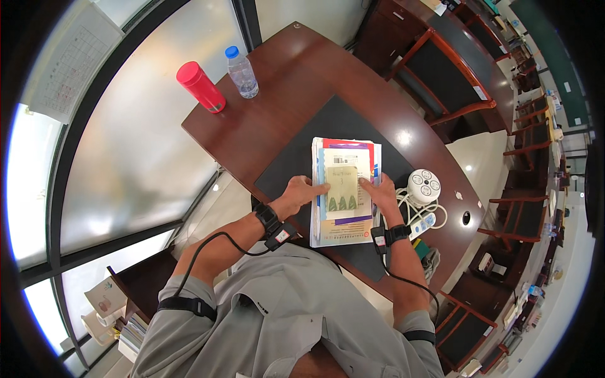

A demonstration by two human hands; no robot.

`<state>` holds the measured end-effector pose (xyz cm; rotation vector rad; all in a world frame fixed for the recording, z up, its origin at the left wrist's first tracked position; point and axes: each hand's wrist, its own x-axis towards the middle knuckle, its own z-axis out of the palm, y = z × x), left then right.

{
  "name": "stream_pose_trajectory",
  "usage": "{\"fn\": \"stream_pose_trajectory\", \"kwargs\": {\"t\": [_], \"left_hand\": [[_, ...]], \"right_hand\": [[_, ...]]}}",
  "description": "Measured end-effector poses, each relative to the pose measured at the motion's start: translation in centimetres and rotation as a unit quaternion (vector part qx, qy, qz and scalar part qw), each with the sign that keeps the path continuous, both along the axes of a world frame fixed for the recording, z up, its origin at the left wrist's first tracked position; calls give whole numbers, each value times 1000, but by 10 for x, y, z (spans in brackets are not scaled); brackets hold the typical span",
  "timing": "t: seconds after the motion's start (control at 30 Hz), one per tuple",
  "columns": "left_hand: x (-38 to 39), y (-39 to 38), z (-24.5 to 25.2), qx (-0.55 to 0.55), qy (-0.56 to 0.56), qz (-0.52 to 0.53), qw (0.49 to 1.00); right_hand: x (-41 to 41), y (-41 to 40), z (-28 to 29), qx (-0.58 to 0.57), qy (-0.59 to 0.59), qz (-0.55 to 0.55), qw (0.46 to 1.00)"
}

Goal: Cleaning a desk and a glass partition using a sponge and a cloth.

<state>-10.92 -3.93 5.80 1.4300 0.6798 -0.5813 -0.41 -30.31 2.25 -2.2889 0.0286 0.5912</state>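
A stack of books and papers [347,231] sits in front of me at the edge of the black desk mat [293,160]. Topmost is a small pale-yellow notebook [342,185] with handwriting and green triangular drawings. Beneath it shows a white book with a light-blue edge [347,156], bearing a barcode. My left hand [301,193] grips the stack's left side, its thumb reaching the notebook's left edge. On the opposite side my right hand [381,193] holds the stack, thumb over the top beside the notebook. The fingers under the edges are mostly hidden.
Right of the stack stands a round white power strip [424,187] with a coiled cable, near a white socket block [422,226]. A red cylinder [202,87] and a blue-capped plastic bottle [243,73] stand on the wooden desk [283,66]. A chair [444,75] is beyond.
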Motion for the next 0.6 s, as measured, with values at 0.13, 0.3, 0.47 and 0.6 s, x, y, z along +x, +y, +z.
{"fn": "stream_pose_trajectory", "kwargs": {"t": [0.13,0.3,0.47,0.6], "left_hand": [[1,-1,1,29,-34,-8,999],[2,-4,6,-2,-35,13,999],[2,-1,-9,-35,-52,36,997],[19,4,-7,-19,-64,39,997]], "right_hand": [[-1,5,14,-1,-9,13,1000],[-6,6,18,-11,-30,5,999],[-7,10,15,13,-44,3,999],[0,13,9,-33,-5,-10,999]]}}
